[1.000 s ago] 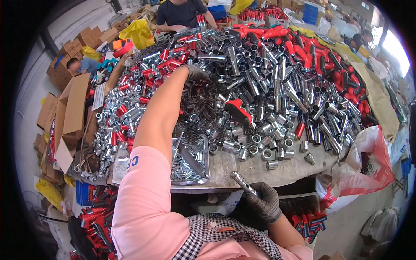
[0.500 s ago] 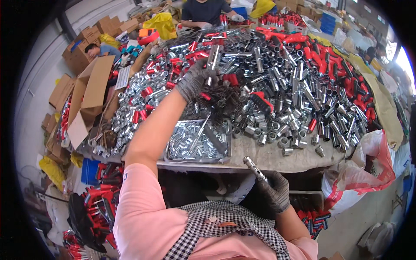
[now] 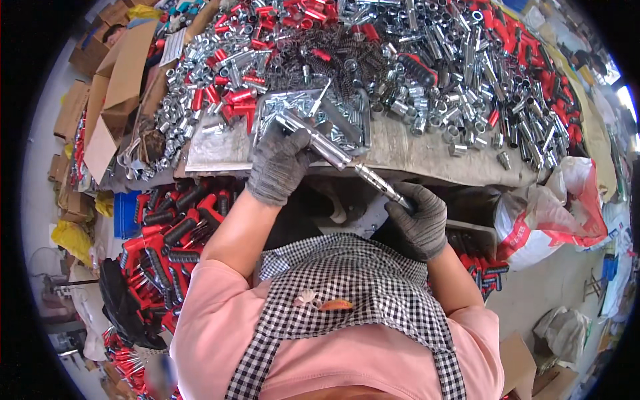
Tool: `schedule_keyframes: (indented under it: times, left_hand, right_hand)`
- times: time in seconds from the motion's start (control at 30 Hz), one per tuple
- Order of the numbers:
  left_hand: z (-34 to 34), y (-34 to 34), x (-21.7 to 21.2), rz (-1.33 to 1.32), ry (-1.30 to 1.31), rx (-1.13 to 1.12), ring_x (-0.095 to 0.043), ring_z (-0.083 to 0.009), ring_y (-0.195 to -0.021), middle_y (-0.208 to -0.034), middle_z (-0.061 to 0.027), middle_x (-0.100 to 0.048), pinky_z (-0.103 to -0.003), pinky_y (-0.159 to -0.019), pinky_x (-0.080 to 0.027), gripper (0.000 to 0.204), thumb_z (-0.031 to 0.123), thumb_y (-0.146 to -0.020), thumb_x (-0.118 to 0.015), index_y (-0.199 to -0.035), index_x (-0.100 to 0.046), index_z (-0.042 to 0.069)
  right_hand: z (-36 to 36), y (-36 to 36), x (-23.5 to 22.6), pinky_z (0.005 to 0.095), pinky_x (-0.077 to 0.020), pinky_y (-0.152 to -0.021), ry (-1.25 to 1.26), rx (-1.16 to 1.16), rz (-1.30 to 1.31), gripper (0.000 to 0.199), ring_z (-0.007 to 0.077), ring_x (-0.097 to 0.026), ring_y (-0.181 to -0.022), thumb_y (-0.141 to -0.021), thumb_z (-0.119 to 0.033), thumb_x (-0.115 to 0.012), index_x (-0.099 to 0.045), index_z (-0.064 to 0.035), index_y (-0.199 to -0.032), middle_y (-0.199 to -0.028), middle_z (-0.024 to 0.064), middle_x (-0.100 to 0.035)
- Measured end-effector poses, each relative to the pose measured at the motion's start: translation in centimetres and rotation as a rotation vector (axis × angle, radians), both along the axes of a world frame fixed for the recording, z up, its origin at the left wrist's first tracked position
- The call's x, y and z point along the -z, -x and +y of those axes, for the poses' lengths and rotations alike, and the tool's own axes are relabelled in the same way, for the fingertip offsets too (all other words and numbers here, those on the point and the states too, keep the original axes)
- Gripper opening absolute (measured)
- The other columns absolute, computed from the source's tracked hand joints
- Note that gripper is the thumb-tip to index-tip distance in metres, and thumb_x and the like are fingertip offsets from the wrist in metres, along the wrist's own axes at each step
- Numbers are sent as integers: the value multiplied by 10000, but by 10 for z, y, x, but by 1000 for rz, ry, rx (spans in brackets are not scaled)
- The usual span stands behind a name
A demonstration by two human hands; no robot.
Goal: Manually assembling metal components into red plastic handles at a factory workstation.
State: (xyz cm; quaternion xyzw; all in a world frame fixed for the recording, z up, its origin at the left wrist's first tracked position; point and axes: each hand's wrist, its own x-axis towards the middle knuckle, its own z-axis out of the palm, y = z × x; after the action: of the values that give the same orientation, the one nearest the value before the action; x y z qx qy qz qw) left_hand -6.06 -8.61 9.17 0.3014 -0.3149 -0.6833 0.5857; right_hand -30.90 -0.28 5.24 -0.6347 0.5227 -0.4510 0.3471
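Observation:
My left hand (image 3: 280,163), in a grey glove, is closed around a shiny chrome tube (image 3: 328,151). In my right hand (image 3: 421,221), also gloved, I grip a slim stepped metal shaft (image 3: 375,179). The shaft's tip meets the tube's lower end, nearly in one line; whether it sits inside the tube I cannot tell. Both are held at a slant above the table's front edge. Just behind my left hand lies a metal tray (image 3: 366,123) of small bright metal pins, with a long thin rod resting across it.
A heap of chrome tubes (image 3: 533,127), dark coil springs (image 3: 343,60) and red sleeves (image 3: 241,97) covers the table. Red-and-black handles (image 3: 170,247) are piled low on the left. A white-and-red sack (image 3: 553,213) stands at the right, an open cardboard box (image 3: 127,73) at the left.
My left hand has come back from the heap towards me, bringing the chrome tube to the shaft. My right hand has risen slightly. The view has tilted down.

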Motion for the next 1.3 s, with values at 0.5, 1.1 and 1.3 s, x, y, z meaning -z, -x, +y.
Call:
schedule_keyframes:
  times: [0.5, 1.1, 1.3]
  left_hand:
    - [48, -39, -8, -1063, 603, 507, -586, -120, -685, -773, -30, -622, -263, -619, -472, 183, 137, -727, -702, -876, -639, 50]
    - [16, -34, -13, -1561, 320, 299, -637, -229, -724, -789, -121, -654, -344, -685, -508, 254, 250, -839, -627, -961, -603, 28]
    - [-57, -46, 22, -2089, 149, 270, -611, -349, -954, -1032, -237, -608, -414, -845, -481, 570, 220, -736, -675, -1224, -455, 28]
  right_hand:
    - [12, -15, -15, 296, -530, -693, -217, -356, 46, 424, 199, -668, -771, -625, -208, -821, -643, -14, -957, -834, 123, -670]
    - [-14, -42, 1, 328, -532, -720, -337, -507, 91, 429, 235, -680, -805, -734, -282, -759, -646, -18, -1052, -862, 154, -686]
    - [-25, -33, 1, 324, -520, -682, -318, -423, 61, 352, 236, -680, -776, -771, -279, -728, -660, -22, -1002, -841, 166, -681]
